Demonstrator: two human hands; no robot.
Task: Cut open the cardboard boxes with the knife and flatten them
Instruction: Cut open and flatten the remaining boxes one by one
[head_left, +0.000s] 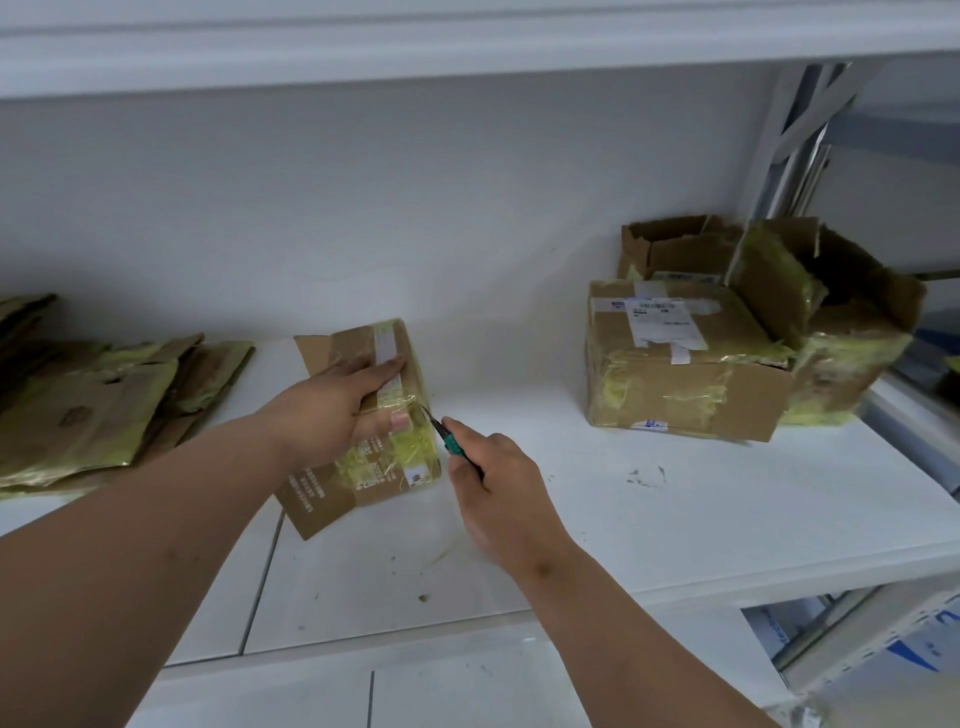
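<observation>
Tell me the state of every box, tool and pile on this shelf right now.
small box: taped, held by the left hand
cutter: gripped in the right hand, tip at the small box's tape
labelled box: taped shut
torn boxes: open, flaps ragged
cardboard pile: flattened, stacked

Small taped box under knife, white shelf.
Left hand (340, 402) holds the cardboard box (374, 415) from above, thumb on its taped near corner. Right hand (493, 483) grips a green-handled knife (448, 439), blade tip touching the box's right edge. Flattened cartons (98, 400) lie left; opened boxes (727, 332) stand well apart at right.
</observation>
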